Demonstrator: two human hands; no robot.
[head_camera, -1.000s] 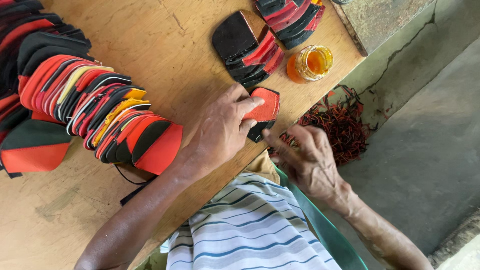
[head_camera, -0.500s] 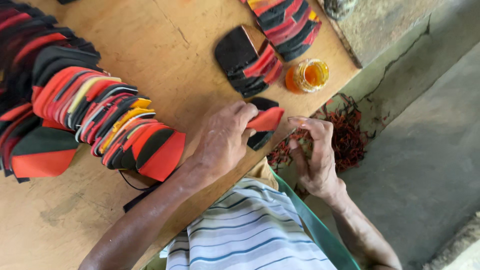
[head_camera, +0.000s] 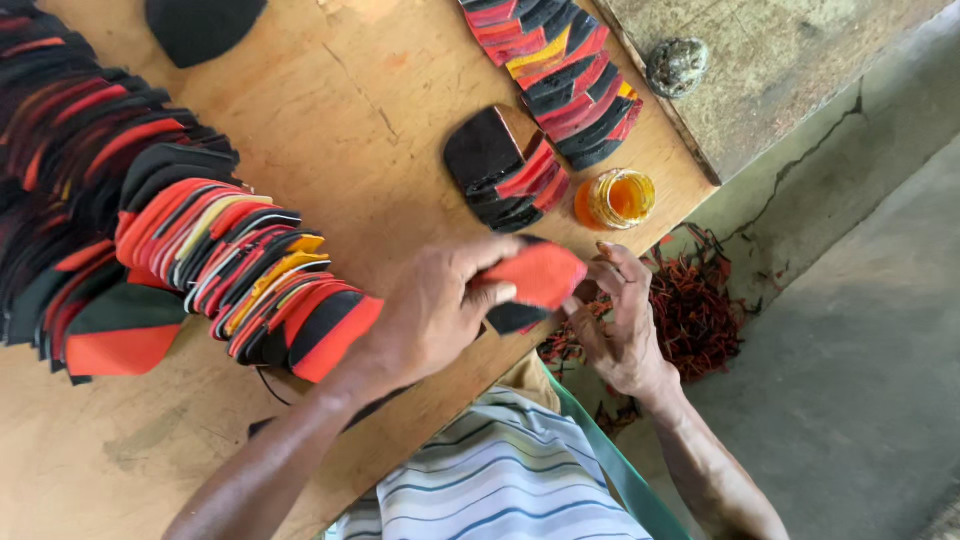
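Observation:
My left hand (head_camera: 440, 310) grips a curved red piece (head_camera: 545, 272) backed by a black piece (head_camera: 512, 318), held at the near edge of the wooden table (head_camera: 380, 130). My right hand (head_camera: 620, 325) meets it from the right, fingers and thumb pinching the red piece's right end. A small jar of orange liquid (head_camera: 615, 198) stands just beyond my right hand. Next to the jar lies a short stack of black and red pieces (head_camera: 505, 165).
A long overlapping row of red, black and yellow pieces (head_camera: 200, 250) covers the table's left side. Another row (head_camera: 560, 80) lies at the top, and a single black piece (head_camera: 200, 25) at the top left. A round mottled object (head_camera: 677, 65) sits on a concrete ledge. Red scraps (head_camera: 700, 310) litter the floor.
The red piece has come up off the table edge in my left hand, and my right hand has moved in to its right end. The camera has shifted slightly.

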